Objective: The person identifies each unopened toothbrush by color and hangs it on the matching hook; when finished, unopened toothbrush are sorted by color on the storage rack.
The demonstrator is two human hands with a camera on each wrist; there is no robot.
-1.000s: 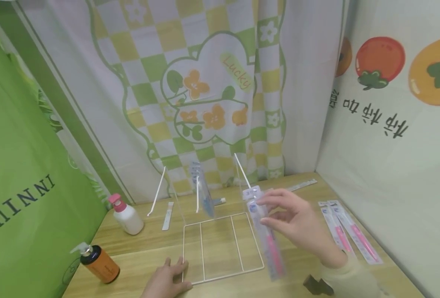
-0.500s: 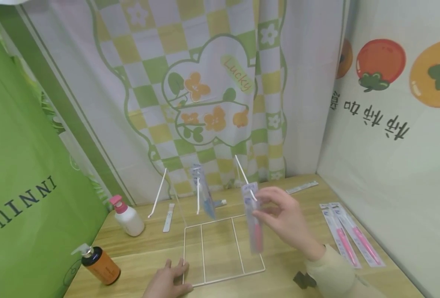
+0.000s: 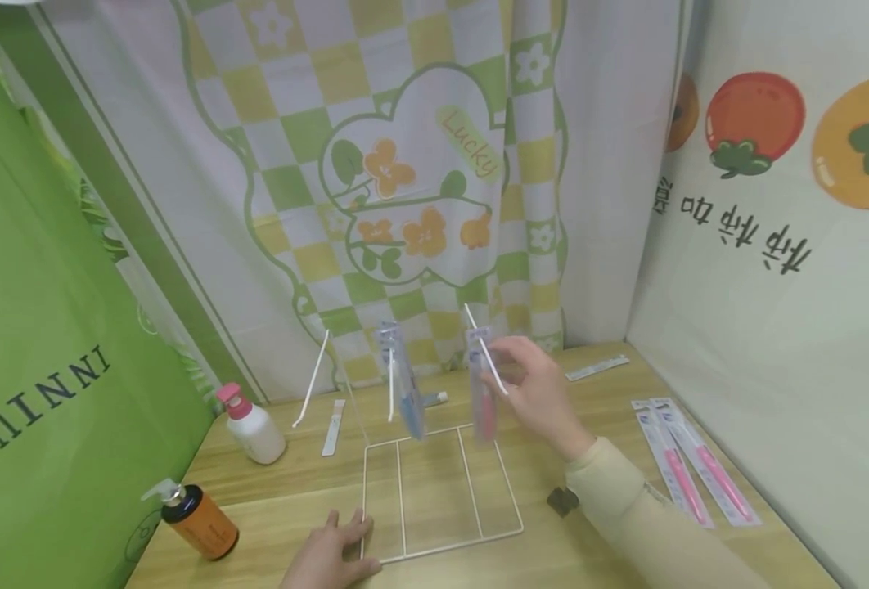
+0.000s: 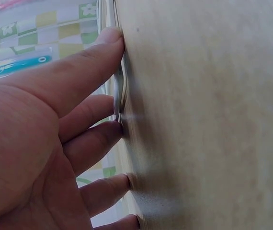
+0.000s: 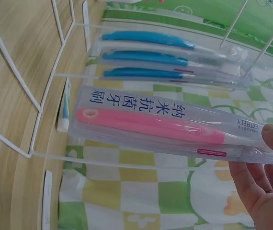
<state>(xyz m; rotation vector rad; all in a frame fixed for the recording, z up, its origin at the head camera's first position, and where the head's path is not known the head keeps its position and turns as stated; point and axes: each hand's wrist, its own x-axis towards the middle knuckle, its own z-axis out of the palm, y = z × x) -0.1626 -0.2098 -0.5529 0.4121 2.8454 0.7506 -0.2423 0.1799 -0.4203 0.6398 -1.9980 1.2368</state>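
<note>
My right hand (image 3: pixel 536 393) pinches a packaged pink toothbrush (image 5: pixel 151 125) near its top, thumb on one side and fingers on the other. The pack (image 3: pixel 484 417) hangs down at the right prong (image 3: pixel 490 363) of a white wire rack, and the prong passes across its upper part in the head view. Several packaged blue toothbrushes (image 5: pixel 146 37) hang on the middle prong. Down at the front left corner of the rack's base, my left hand (image 3: pixel 327 555) rests with fingers spread; in the left wrist view its thumb and fingertips (image 4: pixel 108 36) touch the wire and tabletop.
Two packaged pink toothbrushes (image 3: pixel 692 470) lie at the right on the wooden table. A white pump bottle (image 3: pixel 256 433) and an orange pump bottle (image 3: pixel 202 528) stand left. A toothpaste tube (image 3: pixel 434 399) lies behind the rack. The left prong (image 3: pixel 311 380) is bare.
My right hand has moved left and back, carrying the pink toothbrush from the right prong's front end farther along the prong. The left hand stays on the rack's corner.
</note>
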